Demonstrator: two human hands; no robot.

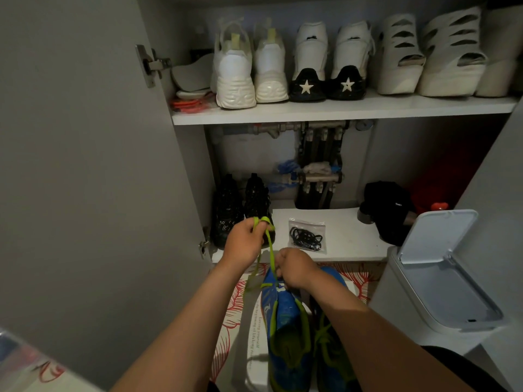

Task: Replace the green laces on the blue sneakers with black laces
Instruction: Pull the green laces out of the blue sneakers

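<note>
Two blue sneakers with green trim stand side by side on a patterned mat, the left sneaker (pixel 285 321) and the right sneaker (pixel 334 355). My left hand (pixel 244 240) is raised above them and pinches the green lace (pixel 270 250), which runs taut down to the left sneaker's toe end. My right hand (pixel 297 268) is closed on the front of the left sneaker, next to where the lace leaves it. A clear bag of black laces (pixel 307 236) lies on the low white shelf (pixel 348 236) just beyond my hands.
Black shoes (pixel 240 210) stand at the left of the low shelf, a dark bundle (pixel 390 210) at its right. White shoes (pixel 294 66) line the upper shelf. An open-lidded white bin (pixel 441 273) stands at my right, the grey cabinet door (pixel 85 165) at my left.
</note>
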